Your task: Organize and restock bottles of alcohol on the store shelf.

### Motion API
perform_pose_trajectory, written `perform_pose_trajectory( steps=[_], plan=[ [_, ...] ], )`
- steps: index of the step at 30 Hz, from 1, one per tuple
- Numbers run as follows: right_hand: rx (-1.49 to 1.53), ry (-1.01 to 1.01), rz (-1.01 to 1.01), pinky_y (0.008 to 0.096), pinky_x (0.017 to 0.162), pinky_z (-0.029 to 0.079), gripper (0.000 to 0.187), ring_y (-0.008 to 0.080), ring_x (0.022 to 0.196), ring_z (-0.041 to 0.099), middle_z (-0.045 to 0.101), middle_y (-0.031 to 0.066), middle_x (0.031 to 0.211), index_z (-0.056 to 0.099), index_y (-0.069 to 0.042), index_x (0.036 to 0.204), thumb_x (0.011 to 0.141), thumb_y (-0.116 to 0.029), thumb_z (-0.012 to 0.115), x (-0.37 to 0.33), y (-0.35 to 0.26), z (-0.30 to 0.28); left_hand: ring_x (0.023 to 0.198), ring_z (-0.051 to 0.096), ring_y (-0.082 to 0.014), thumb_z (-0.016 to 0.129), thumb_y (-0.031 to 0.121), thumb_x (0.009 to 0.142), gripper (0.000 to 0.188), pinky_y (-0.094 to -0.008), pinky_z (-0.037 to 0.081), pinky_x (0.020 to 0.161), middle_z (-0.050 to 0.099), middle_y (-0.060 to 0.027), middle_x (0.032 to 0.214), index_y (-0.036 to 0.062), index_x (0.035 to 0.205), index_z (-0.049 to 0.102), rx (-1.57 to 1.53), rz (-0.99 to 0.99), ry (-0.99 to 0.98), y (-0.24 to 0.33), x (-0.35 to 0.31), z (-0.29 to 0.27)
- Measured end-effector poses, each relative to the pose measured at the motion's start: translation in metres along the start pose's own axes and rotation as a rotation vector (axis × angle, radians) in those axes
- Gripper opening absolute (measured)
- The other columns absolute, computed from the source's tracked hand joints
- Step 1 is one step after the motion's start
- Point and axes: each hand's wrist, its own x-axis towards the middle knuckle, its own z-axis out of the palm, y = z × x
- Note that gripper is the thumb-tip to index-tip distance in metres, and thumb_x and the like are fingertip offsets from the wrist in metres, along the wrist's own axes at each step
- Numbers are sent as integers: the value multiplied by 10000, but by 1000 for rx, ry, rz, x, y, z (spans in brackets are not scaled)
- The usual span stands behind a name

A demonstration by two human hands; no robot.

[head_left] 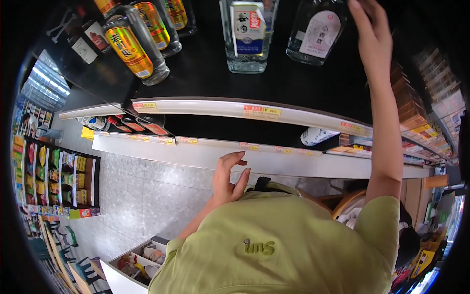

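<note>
My right hand (376,36) reaches up at the top right, beside a clear glass bottle (316,36) with a pale pinkish label. Its fingertips run into the top edge, so whether they touch or hold anything is hidden. My left hand (229,177) hovers in front of my body, below the shelf edge, with fingers loosely curved, thumb apart and nothing in it. A square clear bottle (247,36) with a white and blue label stands on the black shelf (196,73), left of the pink-labelled one. Farther left are several clear bottles (137,46) with gold labels.
A white shelf lip (205,104) with price tags runs across, above a lower shelf (210,147) holding a white container (316,136). Stacked boxes (411,105) stand at the right. At the left are a snack rack (93,181) and an open white drawer (117,274).
</note>
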Motion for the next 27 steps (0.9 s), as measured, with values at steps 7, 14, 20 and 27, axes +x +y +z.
perform_pose_trajectory(
  steps=[7,14,20,27],
  plan=[
    [-257,-314,-338,348,736,534,185,241,771,680,721,106,937,653,-22,1006,897,-166,613,-182,-74,-49,836,686,-245,705,-63,801,467,-340,522,773,602,-186,1154,10,1232,542,16,-3,-51,-8,2,18],
    [-586,-315,112,410,893,485,353,327,1033,601,643,160,1165,617,-10,1113,788,-61,743,-288,-19,-52,867,686,-217,654,-83,829,436,-351,494,862,582,-166,1203,3,1235,521,-29,-104,-154,-12,-2,37],
    [-611,107,387,462,990,397,500,423,1155,496,526,248,1242,496,36,1255,839,-100,738,-287,42,-71,871,684,-205,649,-85,842,435,-343,497,869,579,-166,1208,-1,1247,515,-65,-112,-223,-8,-2,55],
    [-662,124,392,438,989,410,359,375,1080,558,582,237,1122,553,47,1183,881,-95,688,-279,69,-69,860,690,-199,660,-89,836,428,-326,499,850,585,-156,1206,1,1232,525,-59,-86,-245,-1,0,66]
  ],
)
